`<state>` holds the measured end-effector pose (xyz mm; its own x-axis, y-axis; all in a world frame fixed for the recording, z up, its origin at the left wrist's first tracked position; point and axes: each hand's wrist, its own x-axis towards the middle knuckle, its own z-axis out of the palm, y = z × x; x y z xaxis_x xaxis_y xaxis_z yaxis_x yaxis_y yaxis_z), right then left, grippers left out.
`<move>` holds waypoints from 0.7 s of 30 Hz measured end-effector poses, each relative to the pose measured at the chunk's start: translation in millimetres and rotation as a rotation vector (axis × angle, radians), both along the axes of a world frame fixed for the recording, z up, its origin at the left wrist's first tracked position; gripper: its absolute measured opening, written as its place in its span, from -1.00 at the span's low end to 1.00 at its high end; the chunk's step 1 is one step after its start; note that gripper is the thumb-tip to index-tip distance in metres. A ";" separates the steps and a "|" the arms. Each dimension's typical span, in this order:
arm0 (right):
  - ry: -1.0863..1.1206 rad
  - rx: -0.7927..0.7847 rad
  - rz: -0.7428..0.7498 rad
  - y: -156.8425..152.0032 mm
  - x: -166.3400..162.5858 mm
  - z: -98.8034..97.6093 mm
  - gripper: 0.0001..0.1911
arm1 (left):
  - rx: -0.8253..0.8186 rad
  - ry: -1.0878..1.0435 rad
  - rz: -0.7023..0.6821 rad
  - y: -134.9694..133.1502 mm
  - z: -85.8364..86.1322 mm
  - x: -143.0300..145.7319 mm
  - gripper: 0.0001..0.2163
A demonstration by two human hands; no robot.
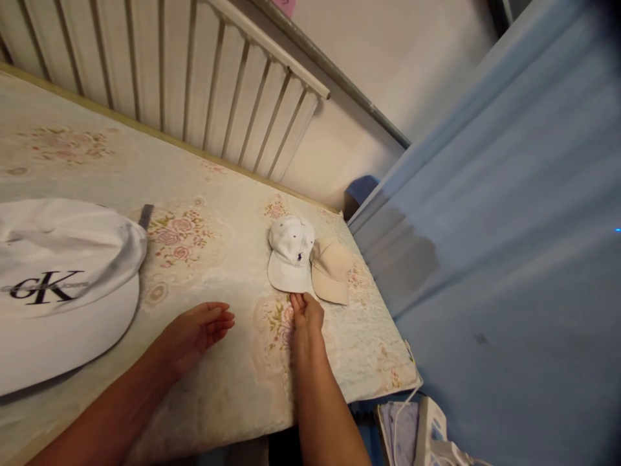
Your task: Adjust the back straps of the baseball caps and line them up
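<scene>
A white baseball cap [290, 249] with a small dark embroidered logo lies on the floral mattress [228, 226]. My right hand [306, 314] is at the front edge of its brim, with the fingers closed on that edge; the fingertips are partly hidden. Touching the cap's right side is a beige baseball cap [331, 268], its brim toward me. My left hand [201, 330] hovers over the mattress to the left, open with loosely bent fingers and nothing in it. Close to the camera at far left is a large white cap [72, 259] with black letters, cut off by the frame.
A slatted metal railing [208, 77] runs along the mattress's far side. On the right hangs a blue curtain [495, 259]. A dark blue object [361, 189] shows at the far corner. Below the mattress's right end are a white box-like item [429, 427] and a cable [405, 404].
</scene>
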<state>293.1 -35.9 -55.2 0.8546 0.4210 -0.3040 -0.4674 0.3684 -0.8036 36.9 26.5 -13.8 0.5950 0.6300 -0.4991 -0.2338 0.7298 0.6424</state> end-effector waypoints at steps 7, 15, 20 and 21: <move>-0.030 0.021 0.001 -8.1 -28.9 1.2 -0.76 | -0.005 0.068 -0.012 -4.5 2.3 5.0 -0.92; -0.070 -0.047 0.037 -0.4 -33.8 11.5 -0.62 | -0.007 0.091 -0.026 -4.0 -7.7 7.7 -0.89; -0.074 -0.057 0.083 1.4 -30.8 15.0 -0.56 | -0.002 0.081 -0.035 -3.1 -9.3 8.4 -0.90; -0.074 -0.054 0.085 1.3 -30.4 14.9 -0.56 | 0.000 0.084 -0.032 -3.2 -9.0 8.7 -0.90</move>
